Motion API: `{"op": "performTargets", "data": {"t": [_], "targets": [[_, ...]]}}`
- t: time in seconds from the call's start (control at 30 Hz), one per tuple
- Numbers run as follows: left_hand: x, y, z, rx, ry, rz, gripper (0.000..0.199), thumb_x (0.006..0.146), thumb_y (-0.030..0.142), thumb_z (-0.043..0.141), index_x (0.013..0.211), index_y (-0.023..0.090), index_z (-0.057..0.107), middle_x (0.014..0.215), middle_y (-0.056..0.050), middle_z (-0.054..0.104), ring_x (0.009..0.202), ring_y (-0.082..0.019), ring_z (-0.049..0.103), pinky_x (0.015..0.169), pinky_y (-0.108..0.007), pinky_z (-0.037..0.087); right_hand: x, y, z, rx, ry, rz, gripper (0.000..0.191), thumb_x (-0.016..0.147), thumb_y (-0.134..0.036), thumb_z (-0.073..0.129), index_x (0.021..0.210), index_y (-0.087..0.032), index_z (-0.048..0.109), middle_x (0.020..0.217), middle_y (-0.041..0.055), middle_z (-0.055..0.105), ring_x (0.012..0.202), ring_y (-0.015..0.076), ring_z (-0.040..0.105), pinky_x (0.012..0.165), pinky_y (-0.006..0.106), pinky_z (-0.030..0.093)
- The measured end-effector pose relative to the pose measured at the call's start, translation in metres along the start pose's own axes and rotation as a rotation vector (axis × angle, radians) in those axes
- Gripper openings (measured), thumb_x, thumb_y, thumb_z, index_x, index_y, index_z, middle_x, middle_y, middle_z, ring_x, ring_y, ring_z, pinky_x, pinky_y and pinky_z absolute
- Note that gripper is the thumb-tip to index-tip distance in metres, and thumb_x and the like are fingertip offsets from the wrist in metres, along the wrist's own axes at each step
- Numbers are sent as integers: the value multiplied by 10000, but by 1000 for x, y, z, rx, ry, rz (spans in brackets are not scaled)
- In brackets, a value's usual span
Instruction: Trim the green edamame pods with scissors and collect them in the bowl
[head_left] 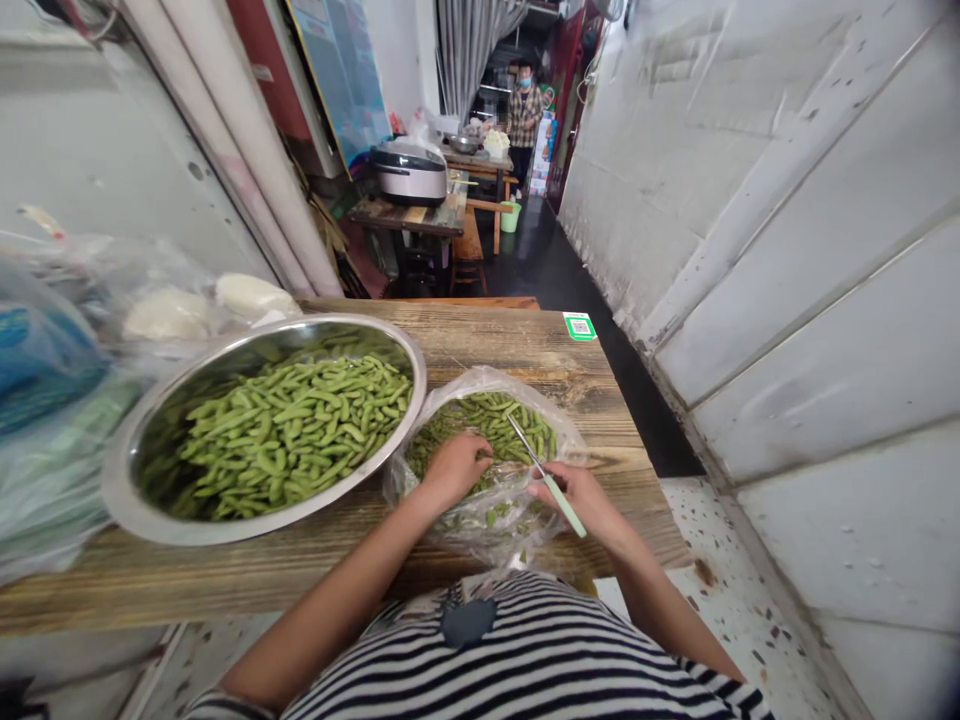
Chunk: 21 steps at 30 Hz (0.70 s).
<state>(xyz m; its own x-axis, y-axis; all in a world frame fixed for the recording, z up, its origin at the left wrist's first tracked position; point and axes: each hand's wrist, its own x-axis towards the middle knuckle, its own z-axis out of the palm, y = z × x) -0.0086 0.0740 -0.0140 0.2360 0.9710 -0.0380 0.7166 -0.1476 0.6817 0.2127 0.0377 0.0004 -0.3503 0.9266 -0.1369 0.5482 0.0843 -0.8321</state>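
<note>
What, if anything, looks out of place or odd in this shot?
No spill or damage stands out: the edamame pods lie inside the steel bowl and the plastic bag. The one odd thing is a dark blue patch breaking the stripes of the striped shirt; what it is cannot be told.

- I can't see the middle of the green-handled knife (pixel 570 515) behind the right hand (pixel 574 497).
- The plastic bag (pixel 499 525) clouds the near pods (pixel 495 517).
- The left edge cuts off the bundled bags (pixel 45 340).
- The far person's (pixel 523 120) hands are too small to make out.
- The green-edged card (pixel 580 326) is too small to read.
</note>
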Motion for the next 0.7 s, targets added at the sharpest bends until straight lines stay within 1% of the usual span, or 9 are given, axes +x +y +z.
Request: {"op": "performTargets", "data": {"t": [0.07, 0.13, 0.2, 0.27, 0.37, 0.43, 0.47, 0.57, 0.7], "targets": [[5, 2, 3, 143, -42, 14, 101, 706, 146, 609, 721, 173, 705, 817, -84, 688, 830, -220, 600, 784, -323, 425, -1, 1, 1, -2, -9, 3, 373, 790, -505, 598, 867, -142, 632, 602, -25, 509, 540, 113, 445, 518, 203, 324], [7, 4, 2, 144, -52, 44, 97, 714, 157, 608, 699, 175, 702, 781, -80, 681, 821, -221, 597, 770, -315, 422, -2, 1, 0, -5, -21, -7, 381, 793, -510, 595, 867, -138, 630, 639, -14, 537, 577, 121, 470, 544, 206, 341], [6, 4, -2, -13, -18, 69, 110, 739, 215, 596, 702, 172, 691, 724, -59, 658, 767, -202, 585, 722, -290, 421, -3, 0, -2, -13, -45, -17, 383, 805, -510, 583, 858, -133, 627, 669, -5, 560, 608, 128, 490, 569, 209, 354], [3, 3, -7, -274, 22, 43, 160, 759, 294, 586, 722, 162, 669, 686, -30, 629, 681, -164, 555, 648, -257, 410, -4, -2, -3, -16, -82, -27, 381, 821, -506, 569, 867, -131, 622, 702, 3, 578, 636, 134, 506, 594, 214, 365], [-6, 0, -12, -651, -16, -115, 266, 739, 415, 614, 737, 149, 622, 567, 34, 515, 481, -86, 416, 483, -205, 312, -5, -7, -3, 9, -157, -48, 388, 834, -502, 557, 921, -129, 620, 780, 19, 603, 694, 147, 526, 637, 222, 387], [-12, -2, -13, -837, -73, -213, 331, 694, 466, 660, 741, 146, 592, 501, 76, 405, 410, -52, 302, 429, -192, 223, -4, -10, -3, 22, -200, -55, 399, 837, -507, 550, 934, -126, 621, 802, 26, 607, 714, 153, 529, 649, 225, 398], [-15, -3, -12, -911, -90, -245, 352, 673, 474, 683, 744, 145, 580, 493, 86, 377, 402, -44, 278, 422, -188, 203, -4, -12, -2, 23, -214, -54, 404, 838, -510, 547, 931, -125, 623, 800, 27, 606, 714, 154, 528, 648, 226, 400], [-22, -5, -11, -1042, -64, -275, 380, 643, 460, 723, 766, 137, 567, 539, 74, 422, 424, -36, 308, 427, -181, 221, -1, -16, 0, 13, -230, -58, 403, 833, -512, 553, 918, -125, 629, 792, 26, 603, 715, 154, 522, 652, 229, 406], [-26, -6, -13, -1056, 34, -288, 381, 652, 460, 719, 778, 130, 578, 549, 63, 458, 427, -34, 324, 426, -180, 232, 2, -21, 3, 26, -247, -69, 399, 830, -503, 562, 919, -121, 637, 757, 16, 583, 665, 134, 489, 623, 225, 394]]}}
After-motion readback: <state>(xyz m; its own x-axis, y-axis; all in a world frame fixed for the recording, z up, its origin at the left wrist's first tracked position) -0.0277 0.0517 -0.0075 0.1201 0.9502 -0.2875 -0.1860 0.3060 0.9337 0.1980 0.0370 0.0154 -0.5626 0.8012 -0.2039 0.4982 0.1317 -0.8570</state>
